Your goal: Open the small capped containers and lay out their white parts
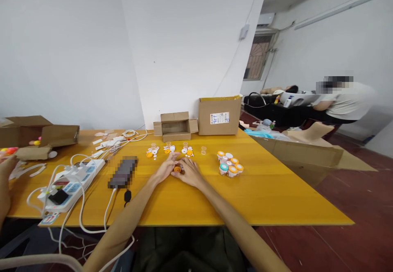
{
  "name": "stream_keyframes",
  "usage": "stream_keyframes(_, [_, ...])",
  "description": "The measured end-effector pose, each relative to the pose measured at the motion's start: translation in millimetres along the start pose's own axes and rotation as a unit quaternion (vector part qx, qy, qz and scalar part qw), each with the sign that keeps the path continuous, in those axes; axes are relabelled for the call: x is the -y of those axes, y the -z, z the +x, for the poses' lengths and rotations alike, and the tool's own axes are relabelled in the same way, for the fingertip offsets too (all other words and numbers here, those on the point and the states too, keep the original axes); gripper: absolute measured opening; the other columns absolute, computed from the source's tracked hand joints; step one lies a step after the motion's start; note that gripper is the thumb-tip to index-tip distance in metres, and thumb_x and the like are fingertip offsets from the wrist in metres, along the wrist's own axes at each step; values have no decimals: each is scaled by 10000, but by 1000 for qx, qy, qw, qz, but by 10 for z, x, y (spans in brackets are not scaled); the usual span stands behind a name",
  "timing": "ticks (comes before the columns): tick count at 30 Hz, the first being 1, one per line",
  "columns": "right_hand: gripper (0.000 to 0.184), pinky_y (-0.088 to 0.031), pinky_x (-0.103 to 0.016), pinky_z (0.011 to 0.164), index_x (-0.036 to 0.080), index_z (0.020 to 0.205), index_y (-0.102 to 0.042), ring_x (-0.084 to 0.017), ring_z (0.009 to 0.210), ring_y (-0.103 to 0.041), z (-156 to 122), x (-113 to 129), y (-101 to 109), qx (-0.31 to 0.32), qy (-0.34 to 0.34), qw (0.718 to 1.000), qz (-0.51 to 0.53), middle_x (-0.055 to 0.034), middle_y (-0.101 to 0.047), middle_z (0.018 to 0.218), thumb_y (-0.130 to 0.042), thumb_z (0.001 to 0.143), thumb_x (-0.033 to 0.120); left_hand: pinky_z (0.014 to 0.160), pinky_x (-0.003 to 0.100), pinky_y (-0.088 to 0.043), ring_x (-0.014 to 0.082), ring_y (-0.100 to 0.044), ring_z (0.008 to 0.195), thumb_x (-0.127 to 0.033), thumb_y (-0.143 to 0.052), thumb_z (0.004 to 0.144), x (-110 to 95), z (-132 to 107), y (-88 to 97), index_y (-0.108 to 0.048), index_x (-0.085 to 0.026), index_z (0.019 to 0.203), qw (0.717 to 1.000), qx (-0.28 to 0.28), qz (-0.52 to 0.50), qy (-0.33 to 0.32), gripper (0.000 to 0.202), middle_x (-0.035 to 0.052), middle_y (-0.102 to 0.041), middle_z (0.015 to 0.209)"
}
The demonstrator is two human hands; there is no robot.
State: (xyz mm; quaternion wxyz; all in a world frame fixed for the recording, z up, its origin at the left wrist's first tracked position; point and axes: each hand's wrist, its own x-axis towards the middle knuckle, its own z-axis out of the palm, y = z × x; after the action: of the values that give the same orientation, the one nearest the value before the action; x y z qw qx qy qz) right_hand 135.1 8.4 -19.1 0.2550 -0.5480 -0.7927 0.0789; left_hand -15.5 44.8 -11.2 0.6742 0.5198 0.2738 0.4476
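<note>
Both of my hands meet at the middle of the yellow table (264,198). My left hand (165,168) and my right hand (189,171) pinch a small orange round part (177,168) between their fingertips. Just beyond them lie little groups of white and orange plastic parts (152,152) (187,151) and a small clear cup (203,150). To the right stands a cluster of small capped pots (229,164) with orange, white and teal lids.
A blurred phone (123,173) and a white power strip (73,186) with cables lie at left. Cardboard boxes (176,126) (219,115) stand at the far edge, another box (37,134) at far left. Someone's hand (5,182) shows at the left edge. A person (344,100) sits at back right.
</note>
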Motion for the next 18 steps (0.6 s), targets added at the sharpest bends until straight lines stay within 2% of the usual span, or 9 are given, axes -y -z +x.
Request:
stream_keyframes(5, [435, -419, -395, 918, 313, 1186, -623, -253, 1115, -535, 49, 7, -42, -8, 18, 999, -31, -57, -590, 1175, -719, 818, 524, 1142, 387, -298, 288, -418, 1380, -183, -669, 642, -9, 22, 17, -702, -249, 961, 998, -34, 32, -33, 328, 43, -655, 1250])
stream_keyframes(11, [199, -443, -369, 880, 276, 1040, -634, -236, 1079, -561, 61, -5, -66, -30, 28, 999, -36, -56, -595, 1109, -625, 917, 432, 1165, 401, -274, 293, -463, 1360, -201, -678, 631, -39, 23, 29, -720, -245, 915, 995, -73, 54, -49, 290, 50, -693, 1229])
stream_keyframes(18, [192, -446, -345, 843, 249, 958, -573, -227, 1016, -578, 15, -83, -78, -46, 39, 997, -41, -47, -601, 1032, -610, 923, 434, 1166, 442, -267, 310, -498, 1332, -197, -699, 621, -22, 38, 33, -720, -239, 898, 995, -76, 59, -40, 281, 62, -713, 1195])
